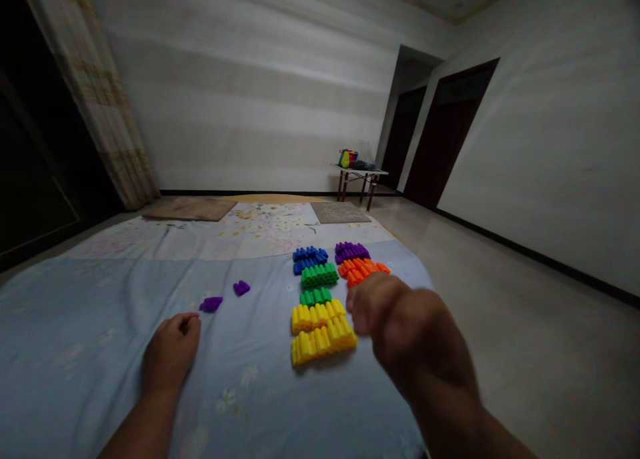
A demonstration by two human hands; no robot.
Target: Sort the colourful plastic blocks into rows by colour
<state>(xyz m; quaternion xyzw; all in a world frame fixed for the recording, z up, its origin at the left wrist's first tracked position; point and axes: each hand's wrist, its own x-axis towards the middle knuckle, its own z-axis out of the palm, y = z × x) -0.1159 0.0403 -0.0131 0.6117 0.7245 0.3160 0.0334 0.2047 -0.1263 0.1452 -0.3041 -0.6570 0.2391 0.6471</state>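
My left hand rests on the light blue sheet with its fingers curled in, and nothing shows in it. Just beyond its fingertips lies a purple block, with another purple block farther to the right. Raised at the right and slightly blurred, my right hand has its fingers closed; whatever they may hold is hidden. It partly covers the orange blocks. Left of it are rows of yellow blocks, green blocks and blue blocks. More purple blocks sit behind the orange ones.
The blocks lie on a sheet-covered bed whose right edge drops to a tiled floor. Two flat mats lie at its far end. Beyond stands a small table with a colourful bag. A curtain hangs left.
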